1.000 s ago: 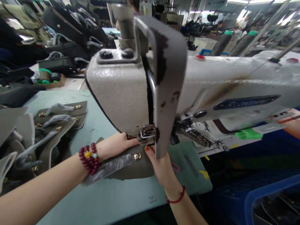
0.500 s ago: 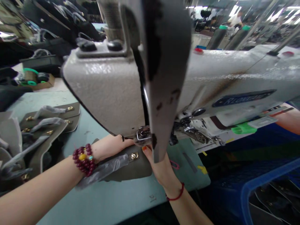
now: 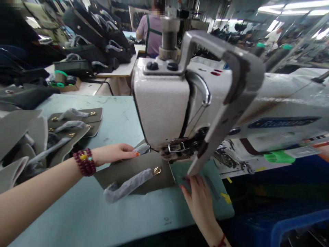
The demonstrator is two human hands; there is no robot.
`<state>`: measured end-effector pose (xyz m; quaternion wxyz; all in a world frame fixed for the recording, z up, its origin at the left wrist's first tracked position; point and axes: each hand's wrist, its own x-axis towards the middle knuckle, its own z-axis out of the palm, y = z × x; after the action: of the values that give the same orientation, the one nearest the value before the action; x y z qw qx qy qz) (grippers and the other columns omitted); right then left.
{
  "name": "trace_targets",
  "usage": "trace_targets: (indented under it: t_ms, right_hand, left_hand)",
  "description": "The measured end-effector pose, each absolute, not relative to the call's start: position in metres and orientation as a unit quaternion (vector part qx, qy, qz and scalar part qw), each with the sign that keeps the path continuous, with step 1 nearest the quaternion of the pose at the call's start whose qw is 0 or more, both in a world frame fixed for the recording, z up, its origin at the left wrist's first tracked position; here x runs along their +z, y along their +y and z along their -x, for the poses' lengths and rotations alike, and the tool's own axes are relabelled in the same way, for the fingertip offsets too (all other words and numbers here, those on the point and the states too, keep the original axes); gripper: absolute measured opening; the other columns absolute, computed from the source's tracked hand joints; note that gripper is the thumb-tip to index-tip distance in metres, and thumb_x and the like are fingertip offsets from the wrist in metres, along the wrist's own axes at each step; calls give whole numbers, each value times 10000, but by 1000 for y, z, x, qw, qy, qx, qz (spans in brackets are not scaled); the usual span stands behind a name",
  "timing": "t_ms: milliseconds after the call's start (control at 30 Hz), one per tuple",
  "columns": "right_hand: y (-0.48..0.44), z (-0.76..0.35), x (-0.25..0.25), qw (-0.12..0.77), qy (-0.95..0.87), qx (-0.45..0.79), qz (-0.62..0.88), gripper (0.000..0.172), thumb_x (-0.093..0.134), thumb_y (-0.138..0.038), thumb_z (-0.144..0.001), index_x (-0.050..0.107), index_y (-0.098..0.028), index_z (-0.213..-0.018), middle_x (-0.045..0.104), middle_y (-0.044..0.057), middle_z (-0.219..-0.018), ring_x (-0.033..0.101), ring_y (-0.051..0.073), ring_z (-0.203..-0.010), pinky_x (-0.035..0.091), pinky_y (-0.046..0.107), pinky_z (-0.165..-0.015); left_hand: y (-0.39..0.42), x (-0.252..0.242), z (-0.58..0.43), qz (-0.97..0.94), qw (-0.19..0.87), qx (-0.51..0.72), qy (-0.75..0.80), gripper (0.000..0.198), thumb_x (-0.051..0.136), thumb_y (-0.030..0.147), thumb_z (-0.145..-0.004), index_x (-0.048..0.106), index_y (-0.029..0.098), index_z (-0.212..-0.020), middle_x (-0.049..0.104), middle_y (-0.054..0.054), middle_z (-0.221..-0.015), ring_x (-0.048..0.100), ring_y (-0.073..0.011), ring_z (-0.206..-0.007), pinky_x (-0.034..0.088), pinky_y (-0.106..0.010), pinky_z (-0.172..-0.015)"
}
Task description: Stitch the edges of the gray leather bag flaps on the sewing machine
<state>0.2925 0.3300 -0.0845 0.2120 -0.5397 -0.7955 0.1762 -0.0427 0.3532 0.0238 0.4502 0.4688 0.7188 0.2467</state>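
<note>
A grey-brown bag panel [image 3: 138, 171] lies on the pale green table, partly under the head of a white sewing machine [image 3: 161, 106]. A plastic-wrapped handle [image 3: 131, 185] with a gold-coloured fitting is attached to it. My left hand [image 3: 115, 152] is closed at the panel's far edge, thumb on top, beside a second wrapped strap. My right hand [image 3: 199, 195] rests right of the panel, by the lower end of the bent metal guard [image 3: 218, 120]. Its fingers are curled down at the table; what they hold is mostly hidden. The needle area is partly covered by the guard.
At the left lie several similar panels [image 3: 74, 127] with wrapped handles. A blue basket [image 3: 288, 223] stands low at the right. Thread spools [image 3: 61, 78] and black bags [image 3: 97, 44] are at the back left, and a person [image 3: 154, 32] sits beyond.
My view has drawn back from the machine. My right hand has left the panel and moved right, over where a pink object lay. My left hand has shifted back from the needle area.
</note>
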Motion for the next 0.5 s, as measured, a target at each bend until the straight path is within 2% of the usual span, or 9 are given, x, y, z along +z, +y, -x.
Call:
trace_targets:
  t_ms: [67,167,267,333,367,433,500]
  right_hand:
    - [329,-306,-98,181,-824,101,527,278,447,-303,-993,692,-177,-1029,686,151,-1015,639,317,-945,504,452,-820]
    - [334,-320,-104,210,-826,113,510,353,352,-272,-1020,692,-180,-985,699,134,-966,656,288,-889,517,426,-788]
    - [336,-327,-90,298,-760,205,540,369,340,-336,-1026,660,-164,-960,705,113,-847,681,239,-770,546,348,-717]
    - [332,-321,-69,318,-723,255,557,369,342,-365,-1022,646,-156,-1019,693,84,-764,672,214,-660,538,307,-629]
    - [329,-314,-56,313,-722,269,556,360,356,-370,-1016,639,-152,-1063,694,77,-756,671,210,-640,530,298,-608]
    - [321,-288,-28,288,-746,277,533,309,419,-340,-990,625,-152,-1124,727,98,-881,707,223,-766,533,296,-679]
    - [318,-250,-2,225,-779,283,513,187,500,-273,-962,632,-170,-1045,744,87,-900,723,226,-797,514,280,-680]
  left_hand:
    - [351,14,50,-490,497,217,682,423,724,591,-672,748,169,-700,724,-54,-709,608,-201,-619,452,-252,-543]
    - [346,15,66,-529,426,279,679,476,597,619,-806,688,163,-705,662,-23,-693,558,-169,-676,427,-241,-652]
    - [328,36,83,-535,307,341,710,443,570,583,-847,668,151,-846,644,16,-757,556,-153,-746,411,-221,-715]
    - [306,52,90,-554,195,347,731,424,576,566,-847,673,162,-932,650,39,-779,563,-143,-745,402,-204,-707]
    - [293,58,92,-565,138,341,739,415,578,566,-846,676,175,-947,653,50,-778,568,-137,-727,398,-196,-691]
    - [268,65,91,-581,57,319,747,366,579,552,-857,675,212,-951,657,72,-762,572,-122,-673,391,-185,-649]
    - [248,64,87,-585,32,303,751,293,584,515,-872,666,259,-987,670,93,-772,582,-115,-642,391,-184,-616]
